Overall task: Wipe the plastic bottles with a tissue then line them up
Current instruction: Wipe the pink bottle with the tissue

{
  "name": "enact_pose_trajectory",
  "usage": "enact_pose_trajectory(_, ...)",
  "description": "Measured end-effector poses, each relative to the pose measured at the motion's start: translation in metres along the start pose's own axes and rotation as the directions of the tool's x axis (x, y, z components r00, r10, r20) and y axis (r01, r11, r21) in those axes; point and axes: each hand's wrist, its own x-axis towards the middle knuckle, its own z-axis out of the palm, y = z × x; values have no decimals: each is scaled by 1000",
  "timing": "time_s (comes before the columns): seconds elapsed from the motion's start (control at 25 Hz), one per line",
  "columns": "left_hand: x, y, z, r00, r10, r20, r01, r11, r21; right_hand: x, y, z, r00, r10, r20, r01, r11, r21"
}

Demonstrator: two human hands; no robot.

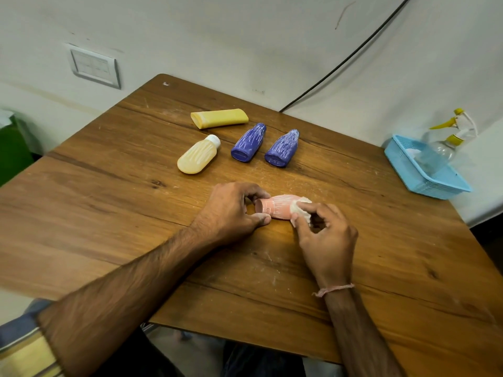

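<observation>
Near edge: both bare forearms reach in over the brown wood-grain tabletop (pixel 109 213). A pink thread band (pixel 333 289) sits on the R wrist.

Left grip (pixel 231 210): thumb and fingers curled, pinching the flat base end of the small pink plastic bottle (pixel 275 208).

Right grip (pixel 326 235): fingers curled round a crumpled white tissue (pixel 300 209), pressed on the bottle's opposite end, which the tissue hides.

The pink bottle lies on its side at approx. tabletop centre, between the two grips. Long axis approx. left-right, base pointing left. White streaks show on its exposed wall.

Mid-field, well apart from the grips:
- Pale orange plastic bottle w/ white cap (pixel 198 157): on its side, cap pointing away and to the right.
- Left purple plastic bottle (pixel 249 144) and right purple plastic bottle (pixel 283 149): side by side, near each other but apart. Both lie on their sides, bases toward the camera, necks pointing away. Both carry white streaks.

Beyond these: flat yellow plastic tube (pixel 219 118), lying crosswise, long axis approx. left-right.

R edge of tabletop: light blue mesh plastic basket (pixel 435 186) holding a clear spray bottle w/ yellow trigger (pixel 446 142).

Far wall: grey-white switch plate (pixel 94 68). A black cable (pixel 353 53) runs down to the tabletop's far edge.
</observation>
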Motion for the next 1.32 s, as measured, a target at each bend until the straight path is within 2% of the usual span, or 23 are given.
enact_pose_trajectory(0.08, 0, -1, 0, 1000, 15, -10, -15, 1000, 2, -5, -4, 1, 981, -169, 98, 172, 985, -25)
enact_pose_trajectory(0.12, 1, -1, 0, 1000, 17, -8, -17, 1000, 2, -5, -4, 1, 983, -164, 82, 167, 986, -25)
enact_pose_trajectory(0.2, 1, -1, 1, 1000, 8, 9, -8, 1000, 3, -2, -3, 1, 999, -33, -20, 33, 999, -1)
enact_pose_trajectory(0.24, 0, -1, 1, 1000, 5, 9, -5, 1000, 1, -1, -2, 1, 1000, -25, -18, 26, 1000, 6)
enact_pose_trajectory(0.36, 0, -1, 0, 1000, 19, -4, -19, 1000, -3, -6, -5, 3, 975, -191, 113, 194, 981, -15)
enact_pose_trajectory(0.48, 1, -1, 1, 1000, 20, 12, -20, 1000, 5, -1, -2, 2, 999, -37, -38, 37, 999, -2)
enact_pose_trajectory(0.52, 1, -1, 1, 1000, 17, 8, -17, 1000, 4, -1, -1, 2, 998, -57, -17, 57, 998, -2)
enact_pose_trajectory(0.6, 1, -1, 0, 1000, 27, -1, -27, 1000, -3, -6, -4, 3, 975, -192, 114, 196, 981, -17)
enact_pose_trajectory(0.64, 1, -1, 1, 999, 32, -1, -32, 999, -3, -7, -4, 3, 971, -203, 127, 207, 978, -17)
enact_pose_trajectory(0.76, 2, -1, 1, 1000, 26, 14, -27, 999, 21, -2, -3, 1, 999, -51, -16, 51, 999, -1)
enact_pose_trajectory(0.88, 1, 0, 0, 999, 39, 0, -39, 999, 27, -6, -6, 4, 972, -205, 114, 211, 976, -46)
enact_pose_trajectory(1.0, 1, 0, 1, 999, 33, 11, -33, 999, 23, -3, -9, 3, 995, -100, 0, 100, 995, -22)
enact_pose_trajectory(1.12, -1, 0, -1, 999, 46, -5, -46, 999, 8, -6, -9, 6, 967, -222, 122, 227, 973, -36)
enact_pose_trajectory(1.16, -1, 0, -1, 999, 52, -8, -52, 999, 2, -7, -9, 6, 968, -221, 117, 226, 974, -33)
enact_pose_trajectory(1.24, -1, 1, 0, 999, 43, -1, -42, 999, 11, -4, -11, 6, 994, -112, 3, 112, 993, -26)
enact_pose_trajectory(1.28, -1, 1, 0, 999, 34, 2, -34, 999, 21, -3, -11, 6, 995, -98, -13, 97, 995, -24)
enact_pose_trajectory(1.32, -2, 1, -1, 999, 33, 1, -33, 999, 25, -4, -11, 7, 989, -145, 18, 145, 989, -33)
